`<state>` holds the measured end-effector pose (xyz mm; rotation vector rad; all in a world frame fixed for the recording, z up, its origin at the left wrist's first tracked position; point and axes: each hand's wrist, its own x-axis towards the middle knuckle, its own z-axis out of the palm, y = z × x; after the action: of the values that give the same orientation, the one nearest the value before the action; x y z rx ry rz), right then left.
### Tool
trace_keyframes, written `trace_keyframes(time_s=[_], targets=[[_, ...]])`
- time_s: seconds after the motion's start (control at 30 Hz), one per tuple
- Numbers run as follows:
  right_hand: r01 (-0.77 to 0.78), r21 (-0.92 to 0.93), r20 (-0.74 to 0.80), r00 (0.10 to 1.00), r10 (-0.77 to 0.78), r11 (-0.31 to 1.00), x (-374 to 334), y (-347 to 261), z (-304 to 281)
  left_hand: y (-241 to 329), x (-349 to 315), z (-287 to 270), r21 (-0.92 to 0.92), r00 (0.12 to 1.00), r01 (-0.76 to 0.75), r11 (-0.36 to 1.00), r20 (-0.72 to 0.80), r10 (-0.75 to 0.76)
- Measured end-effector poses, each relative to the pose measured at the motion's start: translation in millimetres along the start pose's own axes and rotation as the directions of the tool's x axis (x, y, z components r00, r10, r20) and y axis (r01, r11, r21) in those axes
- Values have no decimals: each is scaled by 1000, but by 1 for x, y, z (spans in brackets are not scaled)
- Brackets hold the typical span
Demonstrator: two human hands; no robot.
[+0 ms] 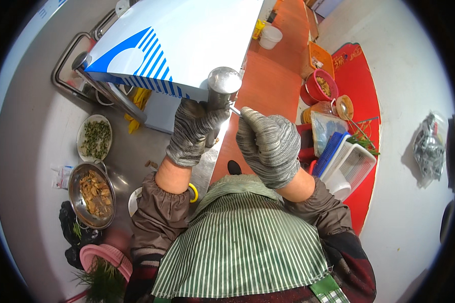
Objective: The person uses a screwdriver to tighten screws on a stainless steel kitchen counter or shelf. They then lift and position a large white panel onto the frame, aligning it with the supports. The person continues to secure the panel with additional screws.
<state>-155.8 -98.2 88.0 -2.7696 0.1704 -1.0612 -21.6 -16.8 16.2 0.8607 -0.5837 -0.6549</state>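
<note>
Both my hands wear grey, streaked knit gloves. My left hand [193, 132] is closed around an upright metal cylinder [224, 83] with a rounded, shiny top, beside the corner of a white box printed in blue. My right hand [269, 145] is closed just right of the cylinder, its thumb side turned toward it. A short, thin, pale rod [235, 109] spans the gap between the cylinder and my right fingertips. The rest of the rod is hidden in the glove, and the cylinder's lower part is partly hidden behind my left hand.
The big white box [187, 40] fills the area ahead. At left are a plate of chopped greens [106, 141], a steel pan of brown food [107, 205] and a pink basket [93, 251]. Along the right stand a pink bowl [308, 94], an orange crate [330, 57] and plastic baskets [363, 164].
</note>
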Motion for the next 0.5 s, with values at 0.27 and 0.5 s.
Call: trace_keyframes(time_s=[0.27, 0.5], targets=[[-93, -175, 72, 992, 107, 980, -5, -22, -2, -12, -1, -3, -16, 995, -19, 1000, 97, 21], [-153, -222, -13, 988, 154, 963, -14, -29, 3, -24, 2, -4, 27, 993, -82, 996, 88, 80]])
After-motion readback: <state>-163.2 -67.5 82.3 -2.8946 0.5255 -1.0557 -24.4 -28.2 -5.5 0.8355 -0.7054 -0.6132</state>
